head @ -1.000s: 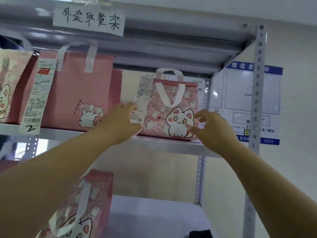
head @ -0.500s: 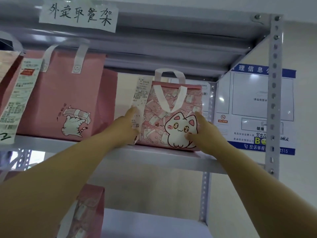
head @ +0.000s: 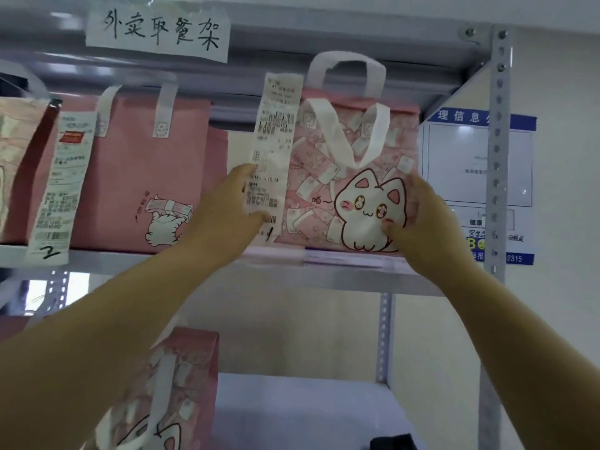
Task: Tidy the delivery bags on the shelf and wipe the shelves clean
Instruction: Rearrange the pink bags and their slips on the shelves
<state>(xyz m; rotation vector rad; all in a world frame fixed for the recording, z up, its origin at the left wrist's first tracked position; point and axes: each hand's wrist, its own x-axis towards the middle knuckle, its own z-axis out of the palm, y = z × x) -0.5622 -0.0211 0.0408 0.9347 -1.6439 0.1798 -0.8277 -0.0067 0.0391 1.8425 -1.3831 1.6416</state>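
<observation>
1. Nearest the camera, both forearms reach up and forward to the upper shelf.
2. The left hand is curled against the left side of the small cat-print bag, fingers closing over the lower part of the receipt hanging there.
3. The right hand grips the bag's right edge, thumb pressed on the printed cat face. The bag is clasped between both hands.
4. The bag stands upright at the right end of the upper shelf; whether its base rests on the board or is lifted cannot be told.
5. To its left, apart from it, stands a larger pink bag.
6. Judgement: the tidying step is in hand; no cloth is visible, so wiping appears not yet begun.
7. The next move calls for an even two-handed hold, keeping the bag level and the receipt uncrumpled.
</observation>
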